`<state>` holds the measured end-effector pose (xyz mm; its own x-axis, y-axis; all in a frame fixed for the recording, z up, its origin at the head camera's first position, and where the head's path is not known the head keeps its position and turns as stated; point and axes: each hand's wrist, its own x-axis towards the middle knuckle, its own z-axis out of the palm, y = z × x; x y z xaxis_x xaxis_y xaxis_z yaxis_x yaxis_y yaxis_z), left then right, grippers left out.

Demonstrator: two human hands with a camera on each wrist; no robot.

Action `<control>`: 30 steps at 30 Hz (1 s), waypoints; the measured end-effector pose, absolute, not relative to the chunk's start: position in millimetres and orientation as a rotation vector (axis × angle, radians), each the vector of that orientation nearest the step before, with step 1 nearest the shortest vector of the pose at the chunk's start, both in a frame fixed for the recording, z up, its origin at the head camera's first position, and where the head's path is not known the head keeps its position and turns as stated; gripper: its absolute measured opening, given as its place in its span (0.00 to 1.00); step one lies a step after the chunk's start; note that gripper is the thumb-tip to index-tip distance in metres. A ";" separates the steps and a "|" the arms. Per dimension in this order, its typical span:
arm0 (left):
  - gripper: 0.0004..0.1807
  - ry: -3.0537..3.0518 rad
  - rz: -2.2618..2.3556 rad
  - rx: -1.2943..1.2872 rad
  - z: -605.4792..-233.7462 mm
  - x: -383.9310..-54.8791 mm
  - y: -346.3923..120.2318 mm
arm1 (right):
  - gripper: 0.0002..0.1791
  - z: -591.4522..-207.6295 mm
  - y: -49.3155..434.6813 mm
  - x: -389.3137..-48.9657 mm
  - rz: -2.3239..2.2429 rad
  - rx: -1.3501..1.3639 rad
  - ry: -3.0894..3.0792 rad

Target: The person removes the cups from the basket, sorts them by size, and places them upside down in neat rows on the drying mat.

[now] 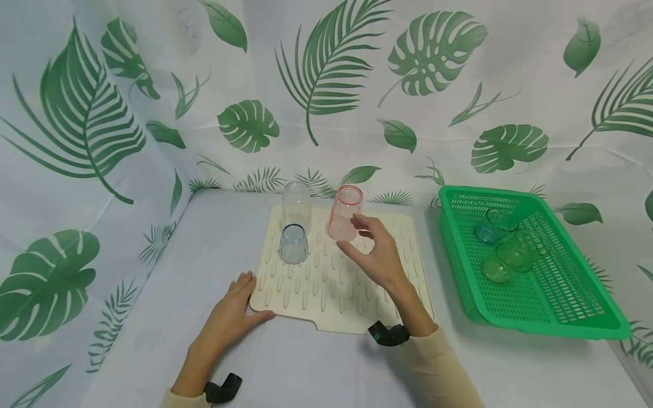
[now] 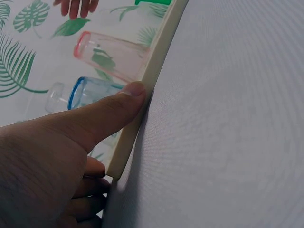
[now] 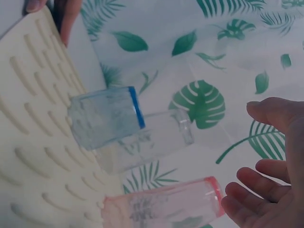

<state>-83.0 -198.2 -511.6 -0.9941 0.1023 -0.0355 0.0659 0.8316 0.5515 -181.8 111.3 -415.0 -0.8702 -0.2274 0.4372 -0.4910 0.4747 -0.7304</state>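
Observation:
A tall pink-tinted glass (image 1: 344,214) stands bottom up on a cream drying mat (image 1: 326,306). My right hand (image 1: 376,249) is beside it, thumb and fingers spread apart; in the right wrist view the fingers (image 3: 259,185) are close to the glass's red-ringed end, and contact is hard to tell. A short blue glass (image 1: 293,245) and a tall clear glass (image 1: 297,204) stand on the mat's left side, the blue one in front. At the mat's front left corner rests my left hand (image 1: 229,314), its thumb (image 2: 118,102) against the front edge and its fingers along the left side.
A green plastic basket (image 1: 459,272) stands right of the mat. Inside it lie a blue glass (image 1: 490,231) and yellowish-green glasses (image 1: 497,267). Behind the table hangs a white leaf-print cloth (image 1: 326,153). White cloth (image 1: 214,243) also covers the tabletop.

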 end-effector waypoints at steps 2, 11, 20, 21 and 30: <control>0.55 2.945 0.881 0.137 -512.0 -83.1 -198.3 | 0.33 -413.3 116.9 -180.8 1.339 0.606 -2.435; 0.56 2.951 0.901 0.140 -512.3 -81.7 -198.2 | 0.34 -400.8 145.2 -178.3 1.280 0.559 -2.431; 0.56 2.958 0.873 0.144 -511.4 -82.3 -197.8 | 0.32 -380.9 174.1 -186.2 1.176 0.489 -2.407; 0.56 2.957 0.875 0.145 -511.2 -82.4 -197.6 | 0.32 -378.1 177.6 -187.0 1.160 0.484 -2.400; 0.56 2.931 0.877 0.105 -510.0 -82.1 -196.8 | 0.33 -358.6 209.3 -192.4 1.095 0.400 -2.384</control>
<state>-82.1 -196.8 -510.0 -0.9944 0.0885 -0.0576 0.0423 0.8337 0.5506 -192.4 209.3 -358.6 -0.8409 -0.0615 0.5377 -0.4480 0.6365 -0.6278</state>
